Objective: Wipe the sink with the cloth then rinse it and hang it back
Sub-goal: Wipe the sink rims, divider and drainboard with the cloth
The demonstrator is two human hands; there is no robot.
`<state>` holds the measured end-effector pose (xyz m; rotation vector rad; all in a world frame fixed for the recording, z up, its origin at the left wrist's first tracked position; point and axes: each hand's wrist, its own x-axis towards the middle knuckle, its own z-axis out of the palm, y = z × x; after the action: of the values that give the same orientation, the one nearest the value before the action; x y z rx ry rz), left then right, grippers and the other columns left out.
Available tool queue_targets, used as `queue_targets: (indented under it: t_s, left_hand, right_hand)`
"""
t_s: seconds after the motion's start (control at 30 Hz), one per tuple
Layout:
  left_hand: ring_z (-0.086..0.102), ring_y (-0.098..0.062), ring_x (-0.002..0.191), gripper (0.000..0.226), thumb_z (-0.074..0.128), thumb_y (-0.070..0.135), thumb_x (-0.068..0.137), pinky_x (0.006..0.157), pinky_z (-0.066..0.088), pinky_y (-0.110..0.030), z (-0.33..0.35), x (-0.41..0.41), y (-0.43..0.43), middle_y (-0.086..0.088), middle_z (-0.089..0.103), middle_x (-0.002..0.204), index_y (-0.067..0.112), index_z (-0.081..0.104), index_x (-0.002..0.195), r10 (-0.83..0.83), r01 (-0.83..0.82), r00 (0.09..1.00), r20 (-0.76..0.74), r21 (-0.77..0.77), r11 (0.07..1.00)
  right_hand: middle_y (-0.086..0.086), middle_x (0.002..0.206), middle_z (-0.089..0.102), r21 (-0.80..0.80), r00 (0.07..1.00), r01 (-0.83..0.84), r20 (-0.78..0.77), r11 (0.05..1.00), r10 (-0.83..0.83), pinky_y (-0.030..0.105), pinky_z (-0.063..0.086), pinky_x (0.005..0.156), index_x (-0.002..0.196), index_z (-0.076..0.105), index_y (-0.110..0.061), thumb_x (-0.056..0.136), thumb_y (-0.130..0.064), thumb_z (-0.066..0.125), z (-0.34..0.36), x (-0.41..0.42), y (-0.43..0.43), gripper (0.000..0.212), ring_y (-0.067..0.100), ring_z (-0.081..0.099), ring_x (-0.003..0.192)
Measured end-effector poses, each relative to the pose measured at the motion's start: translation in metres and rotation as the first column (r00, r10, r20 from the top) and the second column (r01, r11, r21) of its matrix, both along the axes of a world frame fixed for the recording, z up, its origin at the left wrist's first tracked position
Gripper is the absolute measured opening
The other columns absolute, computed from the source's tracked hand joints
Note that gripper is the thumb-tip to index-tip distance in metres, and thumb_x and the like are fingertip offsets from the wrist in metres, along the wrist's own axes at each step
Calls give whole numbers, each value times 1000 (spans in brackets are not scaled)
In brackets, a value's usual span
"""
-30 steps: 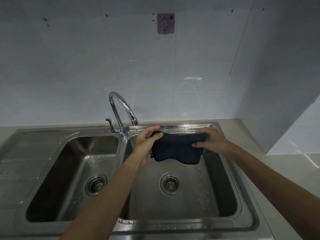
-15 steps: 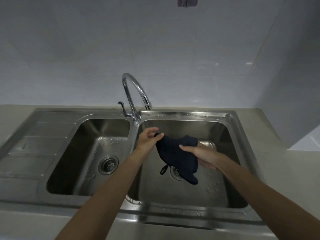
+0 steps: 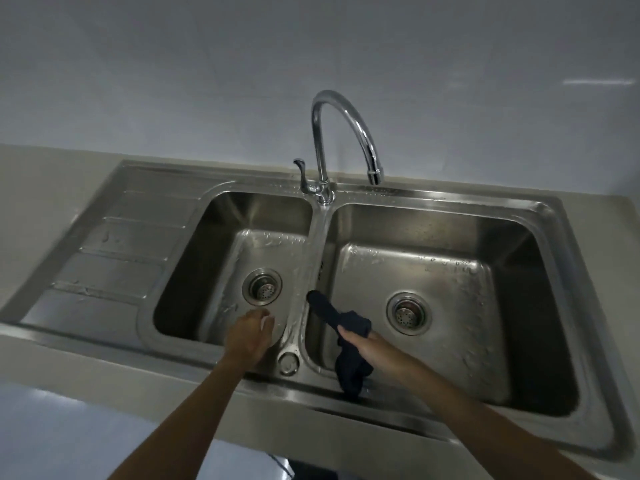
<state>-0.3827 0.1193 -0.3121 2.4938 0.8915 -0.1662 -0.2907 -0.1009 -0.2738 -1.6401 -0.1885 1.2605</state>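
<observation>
Your right hand [image 3: 369,351] grasps the dark navy cloth [image 3: 341,322] over the right basin of the steel sink [image 3: 554,216]. One soft, crumpled end points to 10 o'clock toward the divider; the other hangs limp at 6 o'clock onto the front rim. At 9 o'clock from the cloth, your left hand [image 3: 248,336] hovers over the left basin, fingers loosely curled, holding nothing. The brushed metal is beaded with water. A curved chrome faucet [image 3: 341,133] rises at 12 o'clock.

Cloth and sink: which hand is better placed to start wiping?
Right. The right hand already grips the dark cloth over the right basin; the left hand is empty.
</observation>
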Motion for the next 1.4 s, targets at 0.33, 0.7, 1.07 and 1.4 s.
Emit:
queue_targets:
  t_s: [0.33, 0.7, 1.07, 1.4]
  left_hand:
    - [64, -28, 94, 41, 29, 38, 98, 84, 50, -35, -22, -18, 21, -10, 69, 102, 17, 64, 96, -249, 298, 912, -326, 109, 948]
    - [62, -20, 76, 53, 26, 47, 95, 80, 49, -34, -27, -13, 41, -4, 64, 75, 16, 64, 76, -490, 498, 810, -323, -63, 865]
    - [60, -15, 60, 56, 30, 51, 94, 71, 54, -31, -29, -12, 43, -2, 61, 63, 13, 61, 69, -499, 503, 802, -327, -78, 860]
    - [60, -13, 57, 57, 29, 50, 93, 72, 54, -29, -37, -13, 46, -1, 60, 58, 12, 60, 64, -498, 495, 823, -274, -86, 865]
  right_hand:
    - [-14, 149, -32, -403, 414, -431, 707, 807, 574, 39, -14, 112, 150, -2, -31, 73, -73, 1, -58, -49, 56, 88, 18, -34, 137]
    - [9, 158, -14, -513, 354, -62, 791, 856, 499, 50, -4, 117, 150, 0, -14, 94, -45, 44, -77, 62, 132, 78, 35, -20, 142]
    - [8, 158, 4, -320, 289, -210, 883, 924, 371, 43, 9, 117, 149, 17, -7, 88, -40, 34, -85, 10, 98, 71, 22, -8, 145]
    - [14, 158, -10, -466, 410, 38, 814, 884, 411, 49, 8, 118, 149, 4, -4, 97, -38, 41, -81, 145, 163, 73, 33, -14, 144]
